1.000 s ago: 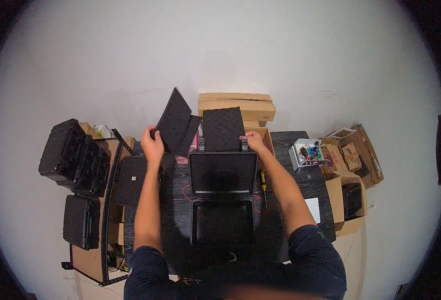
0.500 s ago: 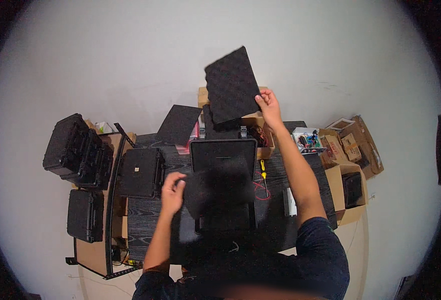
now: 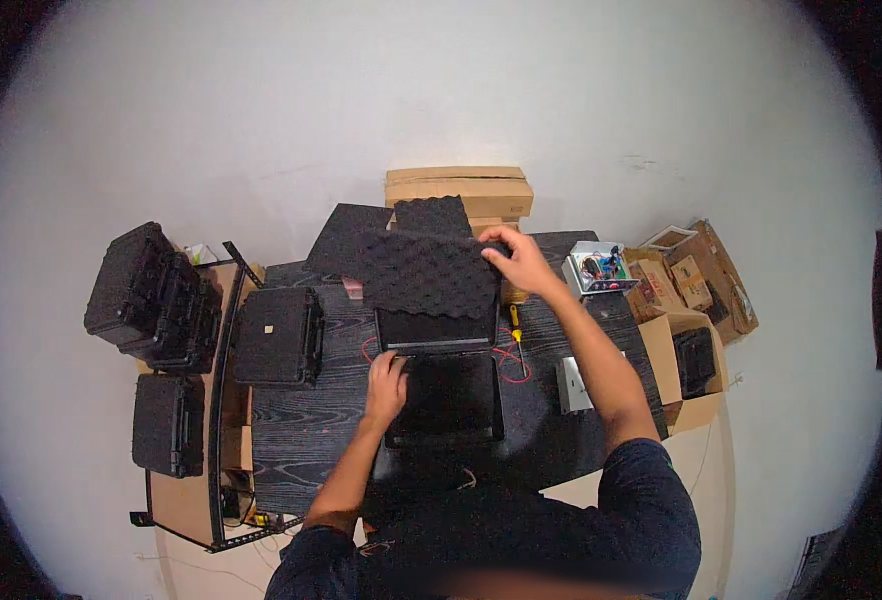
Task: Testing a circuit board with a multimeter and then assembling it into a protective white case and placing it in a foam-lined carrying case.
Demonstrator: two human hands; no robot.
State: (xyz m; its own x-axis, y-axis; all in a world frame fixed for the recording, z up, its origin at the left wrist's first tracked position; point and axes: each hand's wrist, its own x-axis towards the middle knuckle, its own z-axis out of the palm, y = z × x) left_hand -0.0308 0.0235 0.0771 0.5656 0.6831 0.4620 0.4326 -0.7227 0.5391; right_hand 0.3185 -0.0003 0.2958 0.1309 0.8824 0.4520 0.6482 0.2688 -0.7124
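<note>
A black hard case stands open in front of me, its lid (image 3: 431,331) raised at the far side and its base (image 3: 501,425) near my body. My right hand (image 3: 516,258) pinches the upper right corner of a black egg-crate foam sheet (image 3: 426,275), bumpy side showing, in front of the lid. My left hand (image 3: 387,385) is closed at the base's upper left corner. Whether its fingers grip the rim or the flat dark sheet (image 3: 444,395) in the base, I cannot make out.
A yellow-handled screwdriver (image 3: 516,325) and red wire lie right of the case, with a white box (image 3: 574,385) beyond. Behind stand another bumpy foam piece (image 3: 433,212), a dark flat sheet (image 3: 346,240) and a carton (image 3: 461,185). A closed black case (image 3: 279,335) sits left.
My right hand has lowered the egg-crate foam sheet from high up to in front of the lid. My left hand has moved right to the base's corner; the dark sheet there is no longer blurred.
</note>
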